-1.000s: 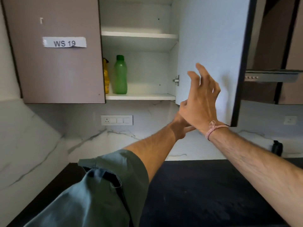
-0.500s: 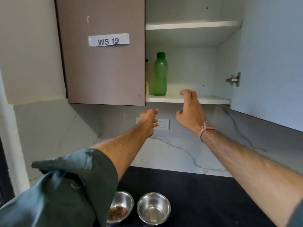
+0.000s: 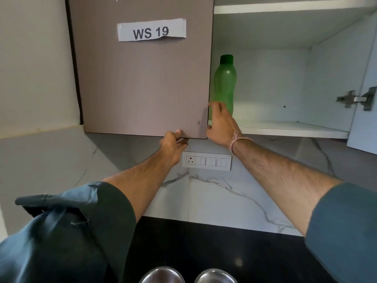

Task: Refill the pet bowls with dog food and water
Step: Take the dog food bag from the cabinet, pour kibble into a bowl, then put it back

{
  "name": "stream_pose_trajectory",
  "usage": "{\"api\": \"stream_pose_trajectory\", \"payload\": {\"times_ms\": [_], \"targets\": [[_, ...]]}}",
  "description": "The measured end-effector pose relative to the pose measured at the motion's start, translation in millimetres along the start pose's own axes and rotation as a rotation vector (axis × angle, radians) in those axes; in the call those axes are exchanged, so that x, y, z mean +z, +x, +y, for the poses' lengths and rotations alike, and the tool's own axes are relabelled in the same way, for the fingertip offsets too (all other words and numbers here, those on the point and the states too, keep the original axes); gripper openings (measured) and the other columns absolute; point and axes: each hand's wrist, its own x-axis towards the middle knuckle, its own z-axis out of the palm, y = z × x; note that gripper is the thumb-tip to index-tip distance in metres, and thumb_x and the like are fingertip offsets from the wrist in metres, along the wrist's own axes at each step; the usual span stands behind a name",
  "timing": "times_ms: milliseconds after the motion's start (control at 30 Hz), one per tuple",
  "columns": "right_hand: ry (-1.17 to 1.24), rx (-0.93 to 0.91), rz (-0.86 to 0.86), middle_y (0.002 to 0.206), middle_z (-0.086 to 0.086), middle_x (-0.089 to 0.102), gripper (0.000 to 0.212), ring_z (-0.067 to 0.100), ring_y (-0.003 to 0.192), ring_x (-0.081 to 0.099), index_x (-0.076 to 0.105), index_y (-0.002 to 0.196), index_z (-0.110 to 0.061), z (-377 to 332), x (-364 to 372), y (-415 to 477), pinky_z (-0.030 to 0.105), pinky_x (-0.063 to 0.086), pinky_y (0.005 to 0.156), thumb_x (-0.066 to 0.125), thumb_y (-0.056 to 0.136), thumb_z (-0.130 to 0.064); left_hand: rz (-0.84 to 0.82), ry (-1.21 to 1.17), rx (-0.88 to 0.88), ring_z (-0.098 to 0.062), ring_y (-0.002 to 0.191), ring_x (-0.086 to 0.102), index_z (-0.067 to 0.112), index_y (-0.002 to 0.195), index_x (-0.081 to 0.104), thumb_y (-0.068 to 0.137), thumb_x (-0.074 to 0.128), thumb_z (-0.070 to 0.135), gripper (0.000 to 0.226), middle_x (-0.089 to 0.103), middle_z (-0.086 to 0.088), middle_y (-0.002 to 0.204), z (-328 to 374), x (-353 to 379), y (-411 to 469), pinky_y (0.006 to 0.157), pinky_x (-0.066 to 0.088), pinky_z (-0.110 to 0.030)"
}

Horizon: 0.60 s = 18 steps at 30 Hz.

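Observation:
A green water bottle (image 3: 225,82) stands upright on the lower shelf (image 3: 295,129) of an open wall cabinet. The closed left door (image 3: 142,84), labelled WS 19, hides whatever lies to the bottle's left. My left hand (image 3: 172,147) pinches the door's bottom edge near its right corner, thumb on the front. My right hand (image 3: 221,125) curls its fingers round the door's right edge, just in front of the bottle's base. The rims of two steel bowls (image 3: 161,276) (image 3: 216,276) show at the bottom edge on the black counter; their contents are out of view.
The cabinet's right door (image 3: 365,119) hangs open at the far right, its hinge showing. A white switch plate (image 3: 207,161) sits on the marble backsplash below the cabinet. The black counter (image 3: 244,252) runs along the bottom. The upper shelf looks bare.
Both hands have risen from below the shelf to the left door's lower right corner and taken hold of its edges. The view has shifted left and closer.

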Motion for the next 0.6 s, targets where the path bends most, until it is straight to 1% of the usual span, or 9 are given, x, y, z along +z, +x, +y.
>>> {"api": "stream_pose_trajectory", "payload": {"times_ms": [67,100,233,333,400,467,500,533,600], "targets": [[0.033,-0.005,-0.013,0.144,0.025,0.044,0.069,0.041,0.12,0.056,0.035,0.148,-0.003,-0.1,5.7,10.6,0.044,0.055,0.093,0.065,0.085,0.0,-0.054,-0.066,-0.014,-0.031,0.091,0.066,-0.001,0.102,0.06,0.102,0.047,-0.002,0.013,0.064,-0.017,0.098,1.5,-1.5,5.0,0.093,0.054,-0.044],[0.053,-0.013,-0.015,0.142,0.026,0.045,0.07,0.04,0.117,0.057,0.034,0.149,-0.004,-0.8,7.7,14.7,0.042,0.055,0.09,0.065,0.086,0.001,-0.078,-0.092,-0.02,-0.032,0.093,0.066,-0.002,0.1,0.059,0.103,0.046,-0.004,0.014,0.065,-0.018,0.101,1.9,-2.3,5.7,0.094,0.054,-0.046],[0.103,-0.018,0.024,0.127,0.025,0.053,0.071,0.035,0.092,0.063,0.031,0.151,-0.007,-6.8,11.5,23.0,0.037,0.053,0.068,0.064,0.089,0.004,-0.113,-0.131,-0.034,-0.037,0.105,0.063,-0.003,0.103,0.056,0.104,0.044,-0.005,0.013,0.062,-0.022,0.11,4.1,-4.0,-1.3,0.098,0.053,-0.05],[0.156,0.013,0.069,0.126,0.019,0.051,0.082,0.02,0.071,0.058,0.025,0.155,-0.012,-9.3,9.5,22.5,0.027,0.044,0.051,0.066,0.086,0.005,-0.104,-0.142,-0.034,-0.038,0.113,0.061,-0.003,0.104,0.056,0.105,0.043,-0.004,0.013,0.061,-0.023,0.113,6.2,-3.8,-14.5,0.098,0.053,-0.051],[0.25,0.026,0.094,0.135,0.014,0.049,0.094,0.014,0.071,0.057,0.016,0.158,-0.015,-13.3,4.4,19.2,0.024,0.043,0.05,0.069,0.083,0.002,-0.101,-0.158,-0.028,-0.039,0.114,0.06,-0.004,0.109,0.055,0.105,0.044,-0.002,0.012,0.059,-0.024,0.118,7.3,-5.7,-26.7,0.097,0.054,-0.051],[0.354,0.041,0.115,0.137,0.004,0.047,0.101,0.016,0.078,0.062,0.012,0.159,-0.015,-20.5,-3.6,14.9,0.022,0.046,0.054,0.073,0.079,0.0,-0.095,-0.166,-0.006,-0.039,0.111,0.063,-0.003,0.12,0.052,0.105,0.046,-0.001,0.017,0.058,-0.024,0.12,8.9,-9.0,-42.5,0.093,0.055,-0.05],[0.378,0.052,0.11,0.132,0.001,0.047,0.099,0.018,0.083,0.063,0.017,0.157,-0.012,-24.2,-7.6,13.3,0.02,0.045,0.056,0.074,0.078,-0.001,-0.085,-0.165,0.006,-0.038,0.107,0.064,-0.003,0.123,0.051,0.105,0.047,0.0,0.019,0.059,-0.024,0.12,9.5,-10.7,-50.9,0.089,0.057,-0.049],[0.381,0.066,0.099,0.125,0.002,0.05,0.089,0.022,0.087,0.063,0.027,0.152,-0.008,-27.9,-11.4,12.5,0.02,0.043,0.057,0.075,0.077,-0.002,-0.069,-0.156,0.016,-0.037,0.103,0.066,-0.003,0.125,0.052,0.105,0.048,0.0,0.021,0.059,-0.023,0.118,10.2,-12.3,-59.4,0.083,0.058,-0.047],[0.353,0.112,0.065,0.111,0.007,0.057,0.06,0.028,0.095,0.062,0.049,0.13,-0.004,-37.1,-21.2,10.0,0.025,0.043,0.06,0.074,0.076,-0.005,-0.029,-0.111,0.032,-0.035,0.097,0.068,-0.003,0.124,0.055,0.104,0.052,0.002,0.021,0.063,-0.021,0.109,11.6,-15.9,-77.3,0.074,0.059,-0.044]]}}
